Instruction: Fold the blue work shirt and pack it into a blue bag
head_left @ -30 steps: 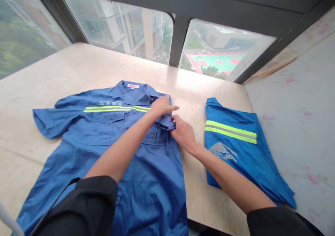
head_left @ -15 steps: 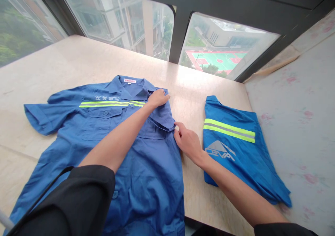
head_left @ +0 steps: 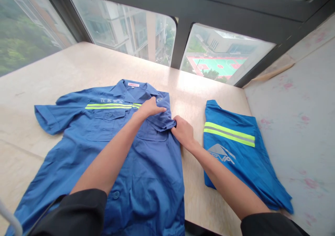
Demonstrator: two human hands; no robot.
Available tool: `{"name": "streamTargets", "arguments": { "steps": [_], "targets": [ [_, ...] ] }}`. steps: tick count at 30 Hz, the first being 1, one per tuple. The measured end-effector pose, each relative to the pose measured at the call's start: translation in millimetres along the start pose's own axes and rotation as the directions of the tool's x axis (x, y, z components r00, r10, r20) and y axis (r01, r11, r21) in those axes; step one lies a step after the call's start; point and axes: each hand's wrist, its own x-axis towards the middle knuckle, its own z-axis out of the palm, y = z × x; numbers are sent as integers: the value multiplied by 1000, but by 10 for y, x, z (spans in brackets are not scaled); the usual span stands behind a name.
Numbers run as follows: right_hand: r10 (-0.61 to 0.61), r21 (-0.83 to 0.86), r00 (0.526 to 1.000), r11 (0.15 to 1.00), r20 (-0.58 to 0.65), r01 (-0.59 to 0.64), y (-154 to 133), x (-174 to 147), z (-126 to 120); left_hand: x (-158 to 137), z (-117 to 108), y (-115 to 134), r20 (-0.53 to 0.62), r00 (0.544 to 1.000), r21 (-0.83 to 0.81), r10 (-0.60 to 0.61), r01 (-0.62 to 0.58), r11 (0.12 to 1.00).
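Observation:
A blue short-sleeved work shirt (head_left: 110,159) lies front up on the pale ledge, its collar toward the window and a yellow-green reflective band across the chest. One sleeve, on the right side of the view, is folded inward over the chest. My left hand (head_left: 151,108) rests on that folded part just below the collar, thumb stretched out, fingers partly hidden. Beside it, my right hand (head_left: 184,130) pinches the edge of the folded sleeve (head_left: 163,121) at the shirt's side. The opposite sleeve (head_left: 49,115) is spread outward.
A folded brighter blue garment (head_left: 230,155) with a reflective band lies to the right, near the flowered wall (head_left: 300,142). Dark window frames (head_left: 180,37) border the back of the ledge (head_left: 70,65). A pale curved bar (head_left: 12,215) shows at bottom left.
My left hand has slid left and slightly nearer, its thumb now apart. My right hand has closed on the sleeve's edge, where its fingers were looser before. The view has tilted up slightly.

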Motion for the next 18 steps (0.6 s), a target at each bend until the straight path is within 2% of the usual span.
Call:
{"name": "streamTargets", "arguments": {
  "steps": [3,9,13,15,18],
  "targets": [
    [-28,6,999,1000,-29,28,33,-14,35,-116,44,-152,-8,998,-28,-68,68,997],
    [-13,70,1000,997,-22,15,72,-12,63,-287,95,-341,-82,992,-147,-93,80,986],
    [-4,138,1000,990,-23,7,103,-19,68,-325,30,-420,-11,988,-218,-156,150,964],
    [-51,121,998,991,-33,55,130,-35,66,-324,-7,-457,-13,985,-209,-170,163,964],
    [-203,-40,978,979,-43,202,178,-77,47,-338,-36,-467,-64,991,-48,-118,115,992]
  ]
}}
